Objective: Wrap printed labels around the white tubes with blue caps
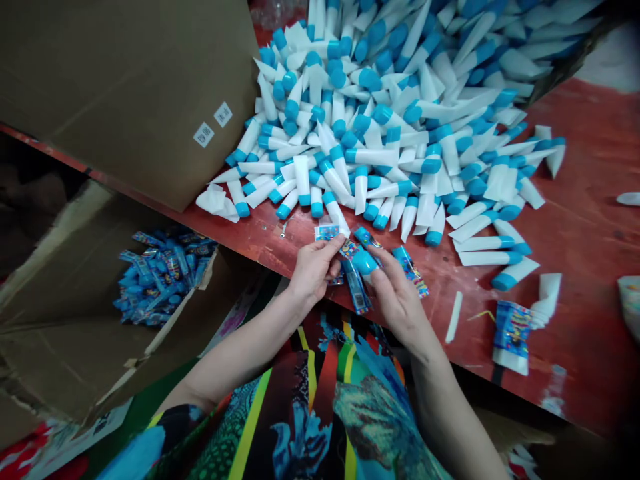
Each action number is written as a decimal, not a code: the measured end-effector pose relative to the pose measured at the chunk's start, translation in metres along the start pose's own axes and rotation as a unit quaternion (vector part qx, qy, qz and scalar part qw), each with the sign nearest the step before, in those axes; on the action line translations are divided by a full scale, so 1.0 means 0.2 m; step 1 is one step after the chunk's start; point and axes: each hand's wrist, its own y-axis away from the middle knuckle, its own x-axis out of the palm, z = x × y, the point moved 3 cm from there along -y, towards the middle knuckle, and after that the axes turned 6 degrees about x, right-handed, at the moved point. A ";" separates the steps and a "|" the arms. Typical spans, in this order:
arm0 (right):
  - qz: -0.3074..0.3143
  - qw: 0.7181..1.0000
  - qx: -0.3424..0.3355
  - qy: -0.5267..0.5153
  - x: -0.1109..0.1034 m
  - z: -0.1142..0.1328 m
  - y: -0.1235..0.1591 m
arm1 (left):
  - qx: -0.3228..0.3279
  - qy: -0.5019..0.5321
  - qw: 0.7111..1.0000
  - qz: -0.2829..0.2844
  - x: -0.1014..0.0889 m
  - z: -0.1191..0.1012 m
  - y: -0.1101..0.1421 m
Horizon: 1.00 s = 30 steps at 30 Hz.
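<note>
At the table's front edge, my left hand [317, 267] and my right hand [400, 293] are closed on the two ends of one small tube [365, 263]. My left thumb and forefinger pinch its white, printed end, while the right fingers grip near its rounded blue cap. Printed blue wrapped tubes [356, 290] lie beneath and between the hands. Another colourful wrapped piece [411, 270] rests just right of my right fingers. Beyond both hands spreads a big heap of plain white tubes with blue caps [373, 157]. My fingers partly hide the held tube.
A large cardboard box [125, 87] stands on the red table [590, 220] at the left. Below it, an open carton [45, 327] contains printed wrapped tubes [160, 273]. A printed packet [513, 337] and a white strip [454, 317] lie on the right.
</note>
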 end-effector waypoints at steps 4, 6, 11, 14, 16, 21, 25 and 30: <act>-0.030 0.993 -0.005 0.116 0.00 0.02 0.05 | 0.009 0.002 1.000 0.015 0.00 0.00 0.00; -0.045 0.986 -0.010 0.158 0.01 0.03 0.05 | 0.008 0.003 1.000 0.017 0.00 0.00 0.00; -0.047 0.974 -0.024 0.220 0.04 0.04 0.03 | 0.004 0.005 1.000 0.029 0.00 0.00 0.01; -0.046 0.979 -0.031 0.198 0.06 0.04 0.02 | 0.006 0.003 0.999 0.032 0.00 0.00 0.01; -0.043 0.983 -0.035 0.176 0.07 0.04 0.02 | 0.005 -0.004 0.999 0.032 -0.01 -0.01 0.02; -0.048 0.988 -0.031 0.144 0.07 0.04 0.01 | -0.010 -0.054 0.994 0.097 0.00 -0.01 0.03; -0.085 0.985 -0.051 0.139 0.06 0.04 -0.01 | -0.019 -0.051 0.990 0.129 0.01 0.02 0.06; -0.118 0.981 -0.046 0.149 0.06 0.04 -0.01 | -0.029 -0.023 0.988 0.152 0.02 0.07 0.09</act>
